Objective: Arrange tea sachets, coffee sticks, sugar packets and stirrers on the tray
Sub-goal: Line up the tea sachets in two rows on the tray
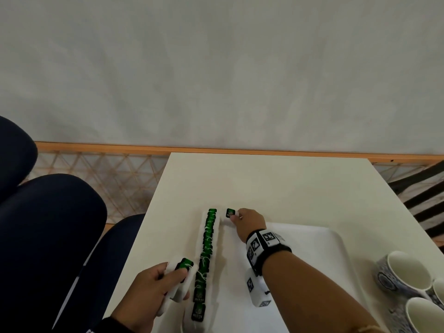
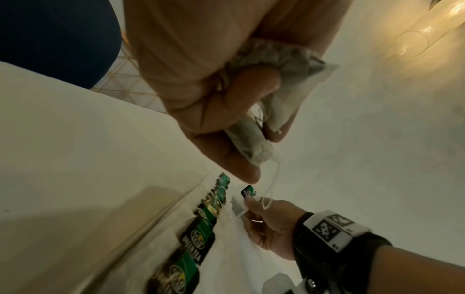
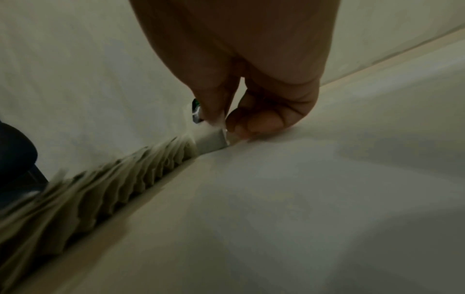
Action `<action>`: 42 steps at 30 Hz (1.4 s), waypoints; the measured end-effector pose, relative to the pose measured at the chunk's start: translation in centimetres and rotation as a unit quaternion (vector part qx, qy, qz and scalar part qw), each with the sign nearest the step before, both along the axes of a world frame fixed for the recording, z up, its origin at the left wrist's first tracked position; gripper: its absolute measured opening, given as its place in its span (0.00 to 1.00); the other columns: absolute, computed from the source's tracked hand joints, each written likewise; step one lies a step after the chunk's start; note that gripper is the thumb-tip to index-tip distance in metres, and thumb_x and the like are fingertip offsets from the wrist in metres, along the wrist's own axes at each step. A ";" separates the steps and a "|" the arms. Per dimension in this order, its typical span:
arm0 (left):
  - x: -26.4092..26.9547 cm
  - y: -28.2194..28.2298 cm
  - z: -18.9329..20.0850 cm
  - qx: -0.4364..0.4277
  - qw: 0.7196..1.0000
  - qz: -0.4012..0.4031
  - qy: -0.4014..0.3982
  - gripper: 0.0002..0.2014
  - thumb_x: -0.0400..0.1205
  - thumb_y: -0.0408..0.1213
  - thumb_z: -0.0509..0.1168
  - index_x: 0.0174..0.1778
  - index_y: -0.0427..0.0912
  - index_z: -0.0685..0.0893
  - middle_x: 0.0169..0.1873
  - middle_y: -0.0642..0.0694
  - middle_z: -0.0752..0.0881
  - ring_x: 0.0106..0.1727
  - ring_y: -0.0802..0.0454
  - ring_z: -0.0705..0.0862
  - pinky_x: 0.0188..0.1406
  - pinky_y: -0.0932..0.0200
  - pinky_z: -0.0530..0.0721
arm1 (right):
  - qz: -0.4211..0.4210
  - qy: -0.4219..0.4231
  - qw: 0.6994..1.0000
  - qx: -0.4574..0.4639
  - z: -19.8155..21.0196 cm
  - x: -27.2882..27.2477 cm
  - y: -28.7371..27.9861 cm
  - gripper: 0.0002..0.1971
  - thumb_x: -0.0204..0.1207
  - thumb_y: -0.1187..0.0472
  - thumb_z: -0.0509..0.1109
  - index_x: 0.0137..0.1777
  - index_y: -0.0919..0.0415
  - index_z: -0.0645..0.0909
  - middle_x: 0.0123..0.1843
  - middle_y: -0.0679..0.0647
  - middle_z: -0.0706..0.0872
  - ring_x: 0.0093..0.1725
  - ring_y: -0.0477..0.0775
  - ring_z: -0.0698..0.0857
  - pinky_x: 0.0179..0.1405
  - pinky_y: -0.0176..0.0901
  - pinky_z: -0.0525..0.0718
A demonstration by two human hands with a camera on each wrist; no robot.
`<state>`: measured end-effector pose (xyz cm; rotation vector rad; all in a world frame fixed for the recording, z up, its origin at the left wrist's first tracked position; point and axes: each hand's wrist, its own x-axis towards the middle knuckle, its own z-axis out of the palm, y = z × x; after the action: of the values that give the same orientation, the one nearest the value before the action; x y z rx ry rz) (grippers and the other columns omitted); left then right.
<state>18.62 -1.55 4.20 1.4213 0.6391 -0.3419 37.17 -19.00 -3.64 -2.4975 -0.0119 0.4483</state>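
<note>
The right hand [image 1: 249, 222] pinches one tea bag [image 1: 230, 214] between thumb and fingertip, at the far left corner of the white tray [image 1: 312, 239]. The bag touches the tray there, just beside the far end of a long row of tea bags [image 1: 207, 255]. The row runs along the tray's left edge, each bag lapping over the next, green tags up.

The left hand [image 1: 158, 287] is curled round a small bunch of tea bags [image 1: 181, 272], near the close end of the row.

These bags look light, soft and floppy. They could tear, and their thin strings could tangle. I think it is best to hold a bag by its paper edge, not by the string.

Three cups [image 1: 408, 284] stand at the right.
</note>
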 end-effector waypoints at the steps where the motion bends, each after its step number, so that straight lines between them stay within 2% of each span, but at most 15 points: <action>1: 0.2 0.0 0.0 0.001 1.000 -0.005 0.000 0.08 0.82 0.28 0.64 0.51 0.28 0.86 0.41 0.13 0.80 0.08 0.58 0.71 0.09 0.70 0.66 | -0.005 0.003 1.000 0.007 -0.4 0.1 0.0 0.14 0.85 0.50 0.61 0.44 0.59 0.76 0.48 0.56 0.84 0.47 0.57 0.81 0.48 0.44 0.79; 4: 0.6 0.2 -0.3 0.016 1.000 -0.016 0.003 0.10 0.82 0.29 0.65 0.52 0.25 0.86 0.42 0.10 0.78 0.09 0.57 0.72 0.11 0.70 0.65 | -0.054 0.000 0.997 0.055 -1.2 0.2 -0.2 0.12 0.81 0.47 0.67 0.48 0.56 0.76 0.49 0.53 0.84 0.46 0.54 0.80 0.43 0.41 0.76; 7: 1.0 0.5 -1.2 0.031 0.999 -0.018 0.010 0.09 0.81 0.32 0.66 0.52 0.32 0.88 0.39 0.18 0.85 0.10 0.56 0.69 0.12 0.68 0.64 | -0.088 0.001 0.993 0.078 -1.7 0.0 -0.4 0.10 0.76 0.51 0.72 0.49 0.54 0.77 0.49 0.51 0.84 0.45 0.52 0.81 0.38 0.39 0.75; 10: 1.4 0.5 -1.9 0.039 0.999 -0.018 0.016 0.07 0.81 0.34 0.67 0.49 0.37 0.90 0.37 0.24 0.88 0.10 0.55 0.65 0.15 0.67 0.63 | -0.066 -0.014 0.997 0.031 -1.9 0.1 -0.3 0.08 0.77 0.53 0.71 0.41 0.52 0.74 0.45 0.50 0.82 0.44 0.52 0.79 0.42 0.39 0.76; 13: 1.5 0.5 -2.2 0.042 0.999 -0.016 0.016 0.07 0.80 0.35 0.69 0.46 0.37 0.91 0.38 0.24 0.88 0.12 0.54 0.64 0.22 0.64 0.64 | -0.067 -0.015 0.997 0.024 -1.9 0.3 -0.1 0.06 0.78 0.54 0.69 0.44 0.52 0.75 0.48 0.51 0.84 0.48 0.53 0.81 0.45 0.40 0.77; 16: 1.5 0.6 -2.5 0.038 0.999 -0.009 0.014 0.07 0.78 0.37 0.71 0.43 0.40 0.92 0.34 0.25 0.86 0.14 0.53 0.62 0.22 0.65 0.61 | -0.075 -0.014 0.996 0.035 -2.2 0.6 0.0 0.05 0.78 0.55 0.69 0.44 0.51 0.75 0.47 0.50 0.83 0.47 0.52 0.80 0.45 0.40 0.78; 19: 1.5 0.6 -2.5 0.030 0.999 0.015 0.014 0.08 0.77 0.39 0.72 0.40 0.38 0.92 0.27 0.36 0.69 0.16 0.53 0.59 0.22 0.64 0.57 | -0.100 -0.002 0.993 0.068 -2.1 0.5 -0.1 0.09 0.75 0.53 0.73 0.47 0.51 0.75 0.48 0.50 0.83 0.42 0.50 0.80 0.37 0.39 0.78; 22: 1.6 0.4 -2.5 0.022 0.999 0.036 0.011 0.10 0.77 0.41 0.72 0.42 0.36 0.92 0.30 0.37 0.69 0.17 0.52 0.59 0.23 0.63 0.57 | -0.145 0.009 0.979 0.143 -1.3 -0.4 -0.1 0.21 0.73 0.50 0.76 0.58 0.51 0.69 0.46 0.52 0.83 0.37 0.48 0.82 0.30 0.40 0.76; 24: 1.6 0.3 -2.5 0.006 0.998 0.055 0.008 0.11 0.79 0.39 0.70 0.45 0.34 0.90 0.28 0.35 0.71 0.15 0.53 0.59 0.18 0.66 0.57 | -0.157 -0.005 0.973 0.170 -0.3 -1.4 0.1 0.22 0.73 0.49 0.75 0.58 0.53 0.67 0.43 0.52 0.82 0.38 0.49 0.82 0.31 0.40 0.77; 27: 1.6 0.1 -2.1 -0.010 0.998 0.063 -0.010 0.10 0.81 0.37 0.67 0.49 0.32 0.88 0.29 0.32 0.80 0.16 0.53 0.70 0.15 0.66 0.57 | -0.064 0.000 0.980 0.188 1.7 -3.4 0.4 0.17 0.77 0.43 0.70 0.50 0.56 0.76 0.42 0.50 0.85 0.42 0.50 0.84 0.40 0.40 0.80; 29: 1.5 -0.3 -1.8 -0.020 0.997 0.063 -0.026 0.10 0.83 0.36 0.65 0.50 0.32 0.87 0.32 0.31 0.82 0.16 0.55 0.75 0.14 0.67 0.57 | 0.059 0.092 0.958 0.264 2.9 -5.1 0.6 0.20 0.78 0.37 0.66 0.46 0.56 0.83 0.41 0.49 0.88 0.39 0.47 0.85 0.41 0.40 0.82; 32: 1.6 -0.6 -2.2 -0.023 0.997 0.053 -0.044 0.10 0.85 0.33 0.62 0.50 0.33 0.87 0.34 0.30 0.77 0.12 0.56 0.66 0.11 0.70 0.60 | 0.175 0.173 0.918 0.310 3.8 -7.3 0.8 0.14 0.76 0.39 0.70 0.43 0.49 0.87 0.39 0.47 0.89 0.39 0.46 0.86 0.40 0.39 0.82; 35: 1.7 -0.6 -3.0 -0.004 0.998 0.026 -0.064 0.09 0.83 0.30 0.65 0.51 0.41 0.90 0.36 0.31 0.81 0.24 0.52 0.64 0.17 0.67 0.57 | 0.188 0.131 0.927 0.297 3.1 -8.1 1.0 0.11 0.77 0.46 0.72 0.36 0.48 0.85 0.32 0.46 0.86 0.36 0.45 0.84 0.38 0.36 0.81; 38: 2.0 -0.6 -3.3 0.049 0.996 0.031 -0.074 0.08 0.80 0.26 0.68 0.52 0.41 0.85 0.37 0.36 0.89 0.19 0.55 0.71 0.14 0.66 0.63 | 0.157 0.124 0.925 0.323 2.4 -8.5 1.0 0.12 0.77 0.48 0.74 0.39 0.56 0.87 0.30 0.48 0.85 0.34 0.46 0.83 0.36 0.36 0.79; 42: 2.3 -0.5 -4.0 0.134 0.987 0.020 -0.088 0.06 0.80 0.32 0.69 0.50 0.39 0.79 0.32 0.35 0.88 0.20 0.55 0.73 0.19 0.62 0.69 | 0.131 0.125 0.917 0.355 2.4 -8.7 0.9 0.17 0.77 0.50 0.74 0.43 0.66 0.86 0.30 0.50 0.85 0.32 0.46 0.83 0.32 0.34 0.78</action>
<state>20.91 -2.00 0.23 1.6726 0.5824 -0.0985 28.50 -18.05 -1.23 -1.7140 -0.3501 0.7230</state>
